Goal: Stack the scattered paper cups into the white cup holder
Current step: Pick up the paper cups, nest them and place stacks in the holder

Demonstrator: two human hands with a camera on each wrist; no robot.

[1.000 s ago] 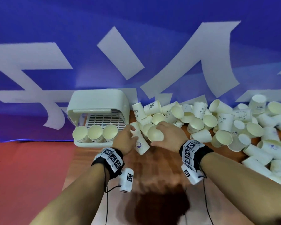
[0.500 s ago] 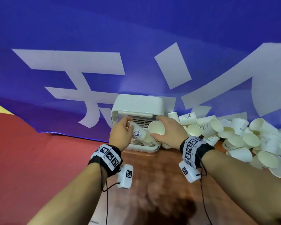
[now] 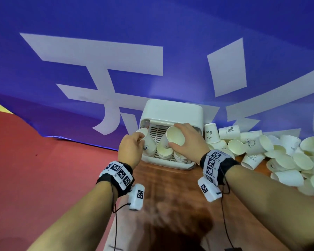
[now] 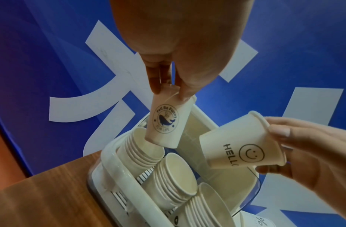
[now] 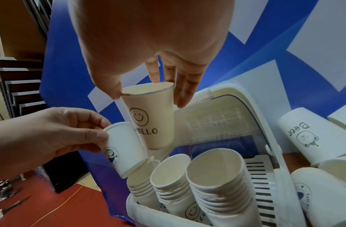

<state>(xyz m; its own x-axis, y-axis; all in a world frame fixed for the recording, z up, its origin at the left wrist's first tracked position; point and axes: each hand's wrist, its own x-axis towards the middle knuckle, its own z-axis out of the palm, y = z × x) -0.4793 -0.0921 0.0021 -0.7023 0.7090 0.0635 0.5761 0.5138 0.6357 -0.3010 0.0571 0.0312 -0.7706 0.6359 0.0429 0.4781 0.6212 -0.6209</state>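
Observation:
The white cup holder (image 3: 170, 109) stands at the table's back edge with three leaning stacks of paper cups (image 3: 164, 152) inside. My left hand (image 3: 140, 139) pinches a whale-print cup (image 4: 164, 122) by its rim, bottom down, just above the left stack (image 4: 141, 147). My right hand (image 3: 176, 135) grips a "HELLO" smiley cup (image 5: 150, 119) by its rim, held higher, over the middle stack (image 5: 168, 176) and right stack (image 5: 214, 173), under the holder's hood (image 5: 226, 98). The two held cups almost touch.
Several loose paper cups (image 3: 279, 153) lie heaped on the wooden table (image 3: 170, 187) to the right of the holder. A blue banner (image 3: 116, 51) hangs right behind it. The table's left edge drops to a red floor (image 3: 43, 160).
Both hands have lifted a cup each from the pile and carried them left to the holder's opening. The left cup has dropped toward the left stack.

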